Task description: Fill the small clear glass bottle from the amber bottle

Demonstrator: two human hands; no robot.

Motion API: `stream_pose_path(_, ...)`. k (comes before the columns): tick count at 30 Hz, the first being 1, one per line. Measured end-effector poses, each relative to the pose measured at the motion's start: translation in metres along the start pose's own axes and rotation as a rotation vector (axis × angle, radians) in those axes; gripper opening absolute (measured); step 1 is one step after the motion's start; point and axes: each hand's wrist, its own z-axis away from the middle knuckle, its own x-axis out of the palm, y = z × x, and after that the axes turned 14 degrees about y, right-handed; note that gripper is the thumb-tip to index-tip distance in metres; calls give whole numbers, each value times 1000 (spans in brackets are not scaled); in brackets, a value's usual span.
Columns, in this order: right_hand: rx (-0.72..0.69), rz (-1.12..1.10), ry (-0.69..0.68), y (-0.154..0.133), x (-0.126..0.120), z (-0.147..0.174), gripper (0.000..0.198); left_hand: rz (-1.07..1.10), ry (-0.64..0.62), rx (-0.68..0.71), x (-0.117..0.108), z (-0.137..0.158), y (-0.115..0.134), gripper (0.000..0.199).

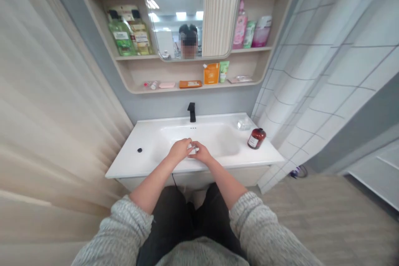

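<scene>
Over the front of the white sink basin (222,139), both hands meet around a small white object (193,149); it is too small and too covered by fingers to name. My left hand (181,149) has its fingers closed on the object's left and upper side. From the right, my right hand (202,153) grips the same object with fingers bent round it. Behind the hands stands the black faucet (192,113), apart from them.
On the counter's right side are a brown bottle (257,138) and a clear glass-like dish (243,124). A black round fitting (139,150) sits on the left. Above, a mirror cabinet (199,87) holds bottles, tubes and an orange pouch (211,74). Curtains hang on both sides.
</scene>
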Motion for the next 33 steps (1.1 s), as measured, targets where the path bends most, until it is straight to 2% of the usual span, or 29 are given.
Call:
stream_pose_path(7, -52, -2, -5, 6, 0, -2, 74, -122, -84, 73, -7, -2, 4, 30)
stream_pose_path(12, -56, 17, -7, 2, 0, -1, 78, -237, -166, 38, -8, -9, 9, 37)
stream_pose_path(17, -31, 50, 0, 0, -1, -1, 68, -173, -238, 138, -12, -16, 5, 35)
stream_pose_path(20, -4, 44, -3, 0, -1, -1, 69, -139, -243, 181, -18, -14, 2, 52)
stream_pose_path(23, 12, 19, -8, 0, -1, -1, 72, -145, -191, 136, -22, -12, 3, 66)
stream_pose_path(26, -2, 17, -4, -2, -1, 0, 74, -219, -191, 52, -22, -12, 6, 55)
stream_pose_path(28, -5, 29, -8, -4, -3, 0, 72, -221, -244, 90, -23, -13, 7, 44)
stream_pose_path(31, 0, 48, -12, -8, -4, 0, 67, -164, -280, 210, -24, -16, 6, 53)
stream_pose_path(33, -1, 40, -9, -9, -4, 0, 67, -165, -266, 202, -24, -18, 6, 53)
